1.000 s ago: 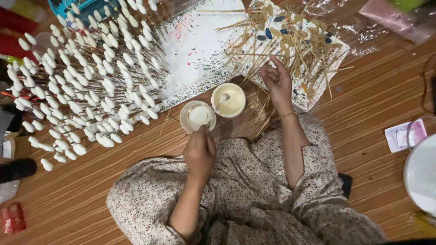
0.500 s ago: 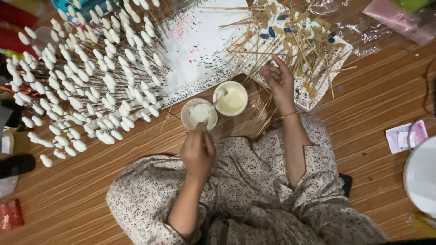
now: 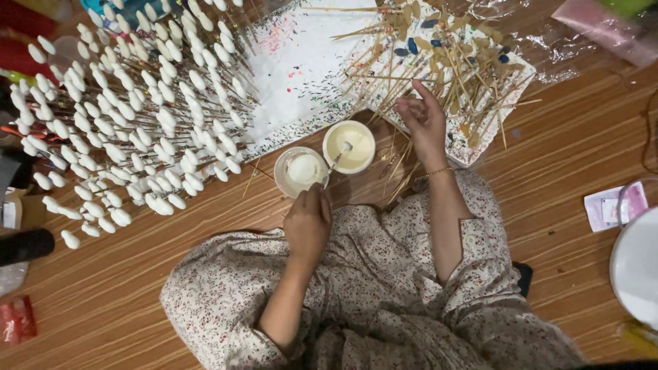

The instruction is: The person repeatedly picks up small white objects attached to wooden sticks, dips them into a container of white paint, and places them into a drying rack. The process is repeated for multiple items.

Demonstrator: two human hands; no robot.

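At centre frame the left hand (image 3: 308,223) has its fingers clamped on a thin wooden stick (image 3: 334,163) slanting up-right, its white-coated tip dipped in the round cream-filled cup (image 3: 349,146). The right hand (image 3: 423,122), fingers loosely apart, rests on the pile of bare sticks (image 3: 449,72) at upper right.

A thin stick (image 3: 334,162) leans into the cream-filled cup (image 3: 349,146).
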